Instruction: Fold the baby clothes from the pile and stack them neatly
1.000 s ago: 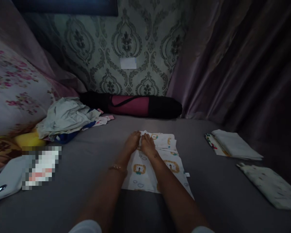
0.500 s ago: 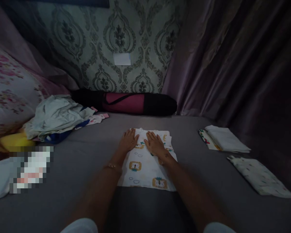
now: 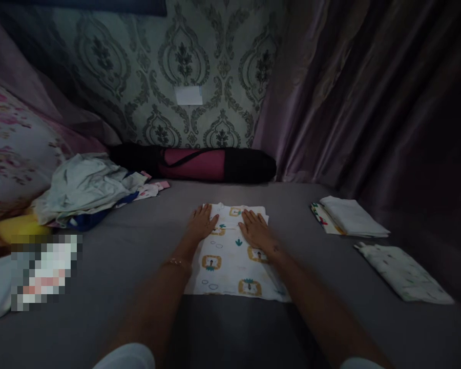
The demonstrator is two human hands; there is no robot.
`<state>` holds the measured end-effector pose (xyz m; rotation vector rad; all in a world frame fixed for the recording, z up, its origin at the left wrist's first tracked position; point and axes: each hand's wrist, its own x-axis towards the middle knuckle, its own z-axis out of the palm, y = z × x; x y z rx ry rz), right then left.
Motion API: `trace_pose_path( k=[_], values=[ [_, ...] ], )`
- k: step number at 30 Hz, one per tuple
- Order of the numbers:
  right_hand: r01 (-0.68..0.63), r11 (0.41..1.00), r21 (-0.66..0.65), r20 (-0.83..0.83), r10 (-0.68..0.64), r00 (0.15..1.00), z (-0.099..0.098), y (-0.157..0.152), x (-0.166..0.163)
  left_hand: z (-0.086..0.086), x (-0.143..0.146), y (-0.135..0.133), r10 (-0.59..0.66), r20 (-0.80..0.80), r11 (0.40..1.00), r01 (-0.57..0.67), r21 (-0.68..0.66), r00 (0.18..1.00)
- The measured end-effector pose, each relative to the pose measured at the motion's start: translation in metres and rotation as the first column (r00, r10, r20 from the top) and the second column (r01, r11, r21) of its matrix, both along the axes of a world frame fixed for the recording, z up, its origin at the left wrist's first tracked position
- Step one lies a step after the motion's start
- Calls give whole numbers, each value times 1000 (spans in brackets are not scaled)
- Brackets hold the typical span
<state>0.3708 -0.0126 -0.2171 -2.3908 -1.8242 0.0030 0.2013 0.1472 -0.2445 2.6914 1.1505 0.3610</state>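
Note:
A white cloth with yellow printed patches (image 3: 230, 261) lies flat on the grey bed sheet (image 3: 146, 297) in front of me. My left hand (image 3: 202, 224) rests palm down on the cloth's far left corner, fingers stretched out. My right hand (image 3: 255, 230) lies flat on the far right part, fingers spread. Neither hand holds anything. A thin bracelet (image 3: 175, 262) circles my left wrist.
A heap of loose clothes (image 3: 86, 187) lies at the left beside a floral pillow (image 3: 13, 154). A black and pink rolled bag (image 3: 194, 164) sits against the patterned wall. Two folded cloths (image 3: 349, 218) (image 3: 403, 271) lie at the right by a curtain (image 3: 369, 102).
My hands were pressed together at the cloth's far edge; they have slid apart and now lie flat and separate. The cloth looks smoother and squarer.

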Motion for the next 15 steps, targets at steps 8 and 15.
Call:
trace_pose_path(
  k=[8, 15],
  values=[
    [18, 999, 37, -28, -17, 999, -3, -23, 26, 4, -1, -2, 3, -19, 1000, -3, 6, 1000],
    [6, 996, 93, -111, 4, 994, -11, -37, 42, 7, -3, -3, -5, -35, 1000, 4, -12, 999]
  ],
)
